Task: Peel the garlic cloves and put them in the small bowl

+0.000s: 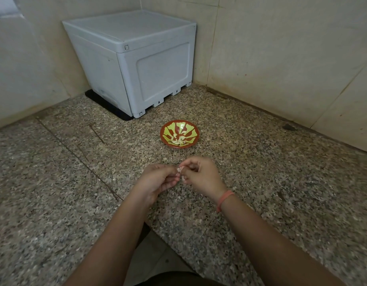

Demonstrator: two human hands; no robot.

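- Head view, near centre of the granite counter [271,182]: both hands meet just above the stone, fingertips together.
- Left hand [157,178]: fingers curled in, thumb and fingertips pinching the garlic clove [181,171] from its left side.
- Right hand [201,174]: fingers curled too, fingertips nipping the same clove from the right. An orange wristband [224,200] sits on that wrist.
- Clove sits between the two sets of fingertips, held off the counter, nearer than the small bowl [196,131] and apart from it.
- Handling, as a judgement: very light, firm under a thin papery skin that tears easily. The bare flesh is likely a bit slick and sticky. Best hold is a pinch at the two ends, with a nail working the skin loose at the root end. Squeezing too hard could shoot it out of the fingers.
- Look of the clove: small, pale, whitish-pink; mostly hidden by fingers and slightly blurred, so I cannot tell how much skin is left.
- Small bowl: shallow, red rim, yellow-green rayed pattern, standing on the counter beyond the hands. Peeled cloves [179,140], creamy white, are heaped at its bottom.
- Far left corner: a grey plastic box [133,65] against the tiled walls.
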